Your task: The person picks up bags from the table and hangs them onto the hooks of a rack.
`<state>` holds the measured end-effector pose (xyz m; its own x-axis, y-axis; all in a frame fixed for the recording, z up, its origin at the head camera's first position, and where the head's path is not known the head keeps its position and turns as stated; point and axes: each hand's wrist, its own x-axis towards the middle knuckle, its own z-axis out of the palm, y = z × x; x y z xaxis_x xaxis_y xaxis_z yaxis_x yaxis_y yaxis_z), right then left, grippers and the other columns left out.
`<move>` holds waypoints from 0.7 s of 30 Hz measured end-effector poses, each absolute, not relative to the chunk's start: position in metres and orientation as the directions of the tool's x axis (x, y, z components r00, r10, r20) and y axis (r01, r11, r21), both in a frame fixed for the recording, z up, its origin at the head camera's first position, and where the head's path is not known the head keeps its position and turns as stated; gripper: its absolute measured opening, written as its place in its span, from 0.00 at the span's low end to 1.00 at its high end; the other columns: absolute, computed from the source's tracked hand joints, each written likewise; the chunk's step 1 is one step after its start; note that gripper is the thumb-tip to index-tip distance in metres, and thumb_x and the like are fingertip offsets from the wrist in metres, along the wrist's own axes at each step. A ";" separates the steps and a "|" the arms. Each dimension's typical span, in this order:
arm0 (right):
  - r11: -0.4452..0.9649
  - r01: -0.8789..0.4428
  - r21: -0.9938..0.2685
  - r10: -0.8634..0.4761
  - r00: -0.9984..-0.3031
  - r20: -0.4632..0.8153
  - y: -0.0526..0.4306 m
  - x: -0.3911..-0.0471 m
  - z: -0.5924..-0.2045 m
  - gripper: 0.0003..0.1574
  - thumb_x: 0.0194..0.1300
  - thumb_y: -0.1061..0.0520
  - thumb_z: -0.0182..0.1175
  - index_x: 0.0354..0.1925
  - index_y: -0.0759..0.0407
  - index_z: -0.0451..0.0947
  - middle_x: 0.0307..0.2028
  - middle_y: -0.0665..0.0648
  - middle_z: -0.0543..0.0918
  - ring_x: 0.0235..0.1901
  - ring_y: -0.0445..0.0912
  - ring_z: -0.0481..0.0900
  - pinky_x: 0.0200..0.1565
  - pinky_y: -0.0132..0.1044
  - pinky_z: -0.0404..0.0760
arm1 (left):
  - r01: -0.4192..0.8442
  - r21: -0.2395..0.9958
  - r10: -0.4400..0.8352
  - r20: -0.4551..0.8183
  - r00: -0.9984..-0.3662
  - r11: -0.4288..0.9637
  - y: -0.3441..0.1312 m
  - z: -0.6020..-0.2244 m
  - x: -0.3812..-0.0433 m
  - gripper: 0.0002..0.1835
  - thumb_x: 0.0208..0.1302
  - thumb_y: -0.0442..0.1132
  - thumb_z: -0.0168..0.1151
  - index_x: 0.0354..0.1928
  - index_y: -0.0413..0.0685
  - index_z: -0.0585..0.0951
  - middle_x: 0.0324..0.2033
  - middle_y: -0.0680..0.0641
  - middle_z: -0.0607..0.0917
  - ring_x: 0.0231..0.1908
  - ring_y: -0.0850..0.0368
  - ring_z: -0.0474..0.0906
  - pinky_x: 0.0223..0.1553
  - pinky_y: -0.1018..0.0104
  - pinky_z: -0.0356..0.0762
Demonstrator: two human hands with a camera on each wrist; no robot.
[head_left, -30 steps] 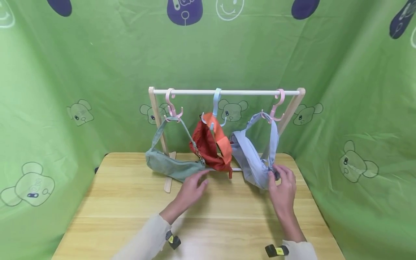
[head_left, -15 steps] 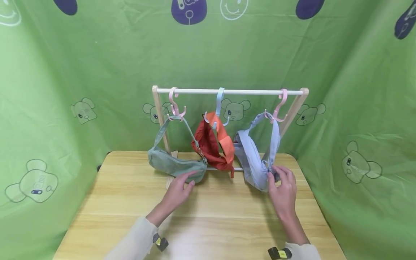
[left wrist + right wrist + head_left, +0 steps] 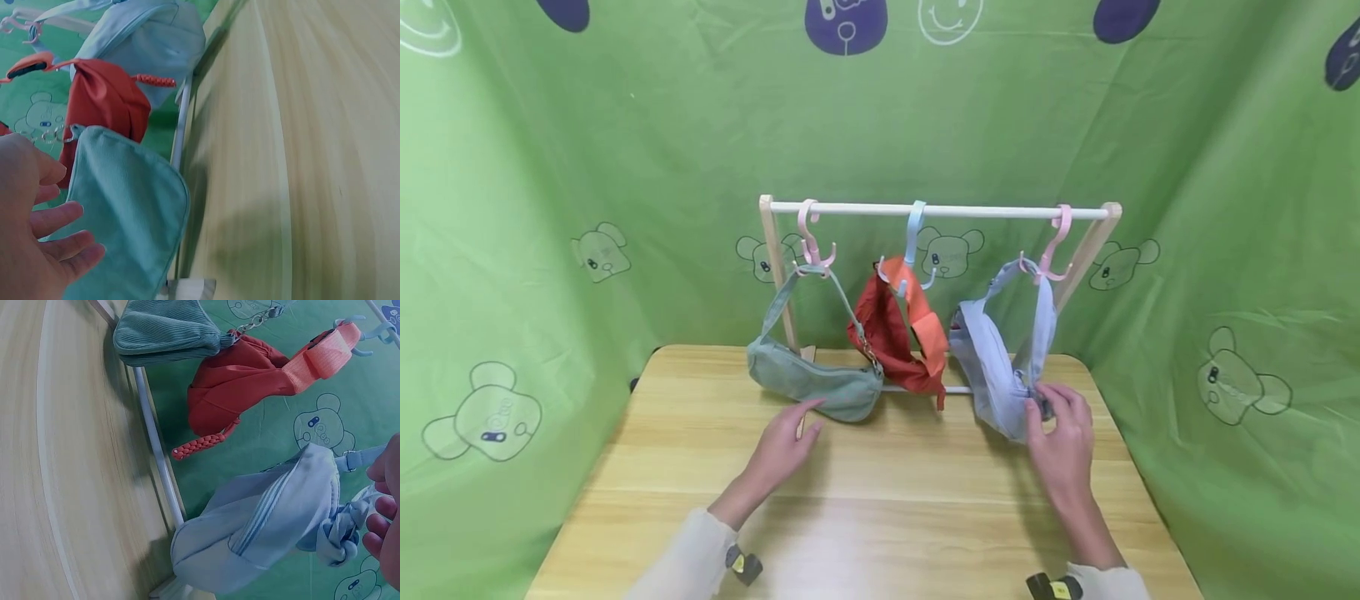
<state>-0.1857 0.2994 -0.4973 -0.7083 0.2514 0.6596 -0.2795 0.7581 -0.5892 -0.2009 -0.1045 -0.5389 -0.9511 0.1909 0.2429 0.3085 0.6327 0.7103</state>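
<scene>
My left hand [image 3: 775, 448] is held with relaxed fingers at the lower front of a green corduroy shoulder bag [image 3: 805, 383], gripping nothing. In the left wrist view its fingertips overlap the bag's side. My right hand [image 3: 1063, 437] is at the lower right of a pale blue bag [image 3: 996, 367], fingers loosely bent. A knotted blue scarf [image 3: 340, 534] on that bag lies right beside the fingertips in the right wrist view. Between these two hangs a red bag [image 3: 883, 333] with an orange strap [image 3: 927, 329] and a braided pull [image 3: 199, 445].
The bags hang from a pink hook [image 3: 811, 237], a light blue hook [image 3: 914, 229] and another pink hook [image 3: 1058, 237]. These sit on the white bar [image 3: 977, 211] of a wooden-ended rack. Beneath is a wooden table [image 3: 880, 517], with a green curtain [image 3: 685, 167] behind and at the sides.
My left hand has moved left and back from the green bag's right end to its lower middle. My right hand stays at the blue bag. The head view has shifted slightly.
</scene>
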 end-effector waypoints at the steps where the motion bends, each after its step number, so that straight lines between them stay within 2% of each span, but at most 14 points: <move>1: 0.758 -0.280 -0.589 0.252 -0.708 0.660 0.300 -0.186 -0.496 0.20 0.61 0.71 0.68 0.52 0.74 0.83 0.54 0.74 0.80 0.56 0.66 0.76 0.62 0.14 0.59 | 0.302 0.707 0.186 0.239 -0.953 0.640 -0.107 -0.539 -0.200 0.23 0.73 0.37 0.62 0.68 0.43 0.78 0.65 0.38 0.82 0.66 0.39 0.78 0.69 0.42 0.74; 10: 0.762 -0.321 -0.562 0.225 -0.683 0.695 0.302 -0.186 -0.491 0.20 0.59 0.73 0.68 0.52 0.73 0.83 0.52 0.75 0.81 0.55 0.68 0.77 0.63 0.12 0.57 | 0.252 0.685 0.133 0.222 -0.966 0.683 -0.128 -0.537 -0.196 0.23 0.73 0.39 0.62 0.68 0.44 0.78 0.64 0.38 0.83 0.65 0.37 0.78 0.68 0.39 0.75; 16: 0.766 -0.304 -0.567 0.216 -0.708 0.672 0.307 -0.184 -0.490 0.21 0.60 0.72 0.69 0.53 0.72 0.83 0.53 0.73 0.82 0.55 0.67 0.78 0.63 0.13 0.59 | 0.242 0.669 0.127 0.216 -0.968 0.703 -0.142 -0.534 -0.195 0.24 0.73 0.38 0.62 0.68 0.43 0.77 0.65 0.36 0.81 0.66 0.35 0.77 0.69 0.38 0.74; 21: 0.771 -0.298 -0.564 0.194 -0.732 0.653 0.311 -0.182 -0.489 0.23 0.59 0.71 0.70 0.54 0.71 0.82 0.53 0.73 0.82 0.54 0.65 0.79 0.62 0.10 0.57 | 0.253 0.648 0.134 0.227 -0.965 0.719 -0.151 -0.529 -0.194 0.24 0.72 0.38 0.63 0.68 0.41 0.77 0.64 0.34 0.81 0.66 0.34 0.77 0.68 0.37 0.75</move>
